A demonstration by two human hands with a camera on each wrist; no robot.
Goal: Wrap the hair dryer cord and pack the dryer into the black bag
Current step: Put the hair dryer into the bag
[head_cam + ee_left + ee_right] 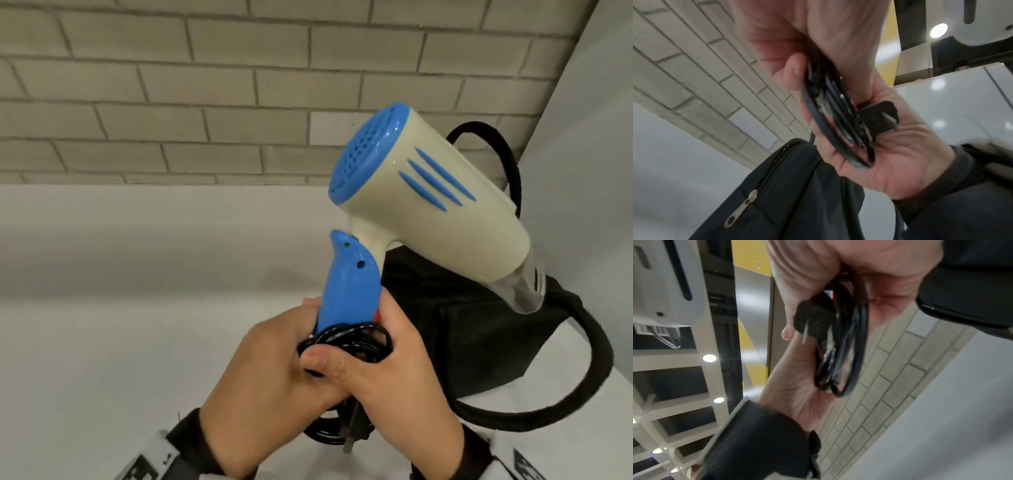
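Note:
The hair dryer has a cream body, a blue rear grille and a blue handle. It is held upright above the white table, nozzle pointing right and down. Its black cord is coiled round the foot of the handle, and the plug hangs below. My left hand and right hand both grip the coiled cord and handle foot, with the left thumb pressing on the loops. The wrist views show the cord and plug between the palms. The black bag stands behind, to the right.
The bag's two strap loops arch up behind it and out towards its right. Its zip pull shows in the left wrist view. A brick wall runs along the back, and a white panel closes the right side. White tabletop lies at left.

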